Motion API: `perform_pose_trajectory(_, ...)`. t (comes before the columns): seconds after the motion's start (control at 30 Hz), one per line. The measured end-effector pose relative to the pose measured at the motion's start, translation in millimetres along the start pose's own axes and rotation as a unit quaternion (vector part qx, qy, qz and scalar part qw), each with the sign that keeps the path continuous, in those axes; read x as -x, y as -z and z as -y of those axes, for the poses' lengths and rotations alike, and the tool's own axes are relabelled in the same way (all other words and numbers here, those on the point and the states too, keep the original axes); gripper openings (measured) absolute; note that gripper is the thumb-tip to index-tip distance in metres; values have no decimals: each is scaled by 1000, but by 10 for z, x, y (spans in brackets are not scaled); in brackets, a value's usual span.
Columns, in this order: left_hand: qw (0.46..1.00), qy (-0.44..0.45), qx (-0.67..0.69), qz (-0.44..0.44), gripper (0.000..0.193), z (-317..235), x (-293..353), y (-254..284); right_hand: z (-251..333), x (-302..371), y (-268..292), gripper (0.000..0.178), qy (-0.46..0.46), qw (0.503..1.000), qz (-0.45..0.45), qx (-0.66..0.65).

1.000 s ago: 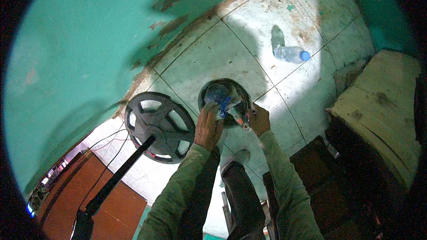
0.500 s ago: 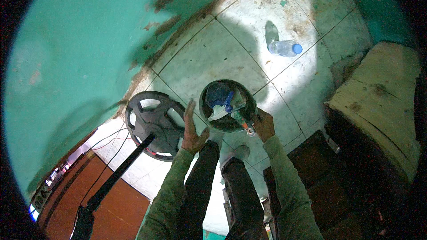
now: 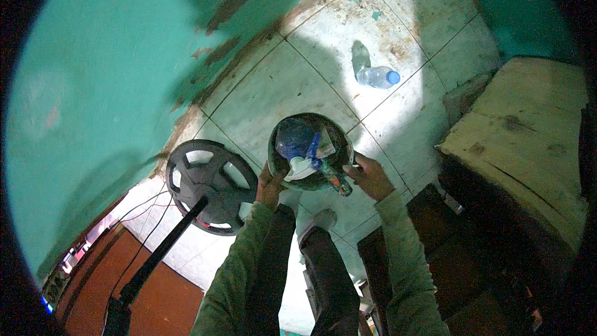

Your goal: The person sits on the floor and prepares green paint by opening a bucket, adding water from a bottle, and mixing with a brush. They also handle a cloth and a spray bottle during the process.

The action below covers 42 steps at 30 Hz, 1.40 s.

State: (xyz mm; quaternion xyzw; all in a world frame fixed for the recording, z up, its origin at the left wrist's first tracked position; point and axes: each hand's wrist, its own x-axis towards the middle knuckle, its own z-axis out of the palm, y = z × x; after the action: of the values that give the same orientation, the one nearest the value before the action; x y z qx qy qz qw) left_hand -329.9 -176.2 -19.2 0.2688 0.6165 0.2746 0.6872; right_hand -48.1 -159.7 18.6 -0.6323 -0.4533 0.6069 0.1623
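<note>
Head view shows the left hand (image 3: 270,183) and right hand (image 3: 371,177) gripping opposite rims of a round dark bucket (image 3: 280,140) full of plastic rubbish, held above the tiled floor (image 3: 280,87), right of a black weight plate (image 3: 208,183).

You get dim, greenish light; a bright patch on the floor tiles (image 3: 398,106) toward one o'clock, dark fisheye rim all around, edges bending.
</note>
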Motion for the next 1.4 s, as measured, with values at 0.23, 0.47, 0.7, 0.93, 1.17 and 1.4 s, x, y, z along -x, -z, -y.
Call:
perform_pose_trajectory(0.23,992,29,118,-29,45,-184,12,24,344,-803,952,51,108,871,-387,284)
perform_pose_trajectory(0.47,995,-95,-19,1,48,-1,195,157,218,-1229,1042,29,-37,882,-282,375)
perform_pose_trajectory(0.7,974,12,228,10,44,-390,718,-205,139,-421,694,34,-48,876,-325,354)
perform_pose_trajectory(0.93,942,-46,328,58,42,-514,1432,-571,130,952,263,31,42,860,-440,256)
perform_pose_trajectory(1.17,940,-82,327,56,44,-730,2387,-740,311,2552,-105,35,9,887,-434,159)
perform_pose_trajectory(1.4,953,-113,280,30,47,-809,3334,-829,375,3577,-358,38,-12,877,-454,158)
